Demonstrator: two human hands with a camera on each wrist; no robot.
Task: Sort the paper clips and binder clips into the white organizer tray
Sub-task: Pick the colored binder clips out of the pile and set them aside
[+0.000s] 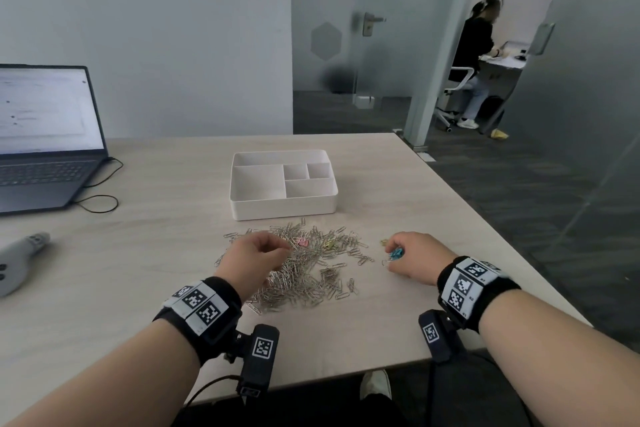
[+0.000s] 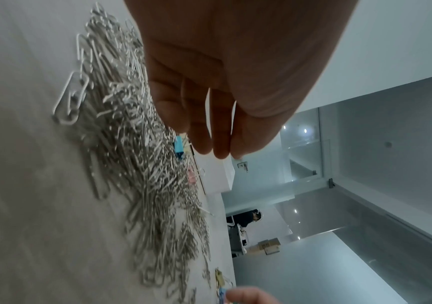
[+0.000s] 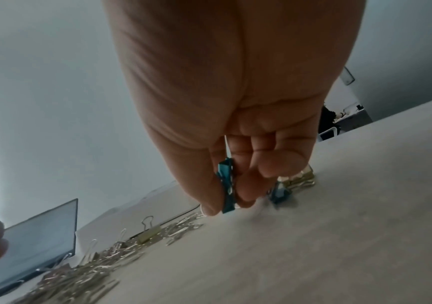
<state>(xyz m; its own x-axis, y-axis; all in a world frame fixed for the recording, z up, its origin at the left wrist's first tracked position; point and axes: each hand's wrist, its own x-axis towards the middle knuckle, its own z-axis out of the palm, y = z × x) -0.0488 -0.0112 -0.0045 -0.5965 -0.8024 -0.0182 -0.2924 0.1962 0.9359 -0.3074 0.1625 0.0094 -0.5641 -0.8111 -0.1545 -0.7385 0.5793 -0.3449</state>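
Observation:
The white organizer tray (image 1: 284, 209) stands mid-table with its compartments bare. In front of it lies a wide pile of silver paper clips (image 1: 311, 274), with a pink binder clip (image 1: 303, 243) and a gold binder clip (image 1: 329, 245) among them. My left hand (image 1: 277, 247) hovers over the pile's left part; its fingers (image 2: 204, 133) hang together and hold nothing. To the right of the pile, my right hand (image 1: 393, 250) pinches a blue binder clip (image 3: 226, 185) between thumb and fingers, low at the tabletop. A second blue clip (image 3: 279, 194) and a gold clip (image 3: 300, 181) lie just beyond it.
An open laptop (image 1: 45, 135) with a black cable (image 1: 100, 201) sits at the far left. A grey handheld device (image 1: 20, 260) lies at the left edge. The table's right edge (image 1: 485, 218) drops to dark carpet. A person (image 1: 474, 55) sits in the room beyond.

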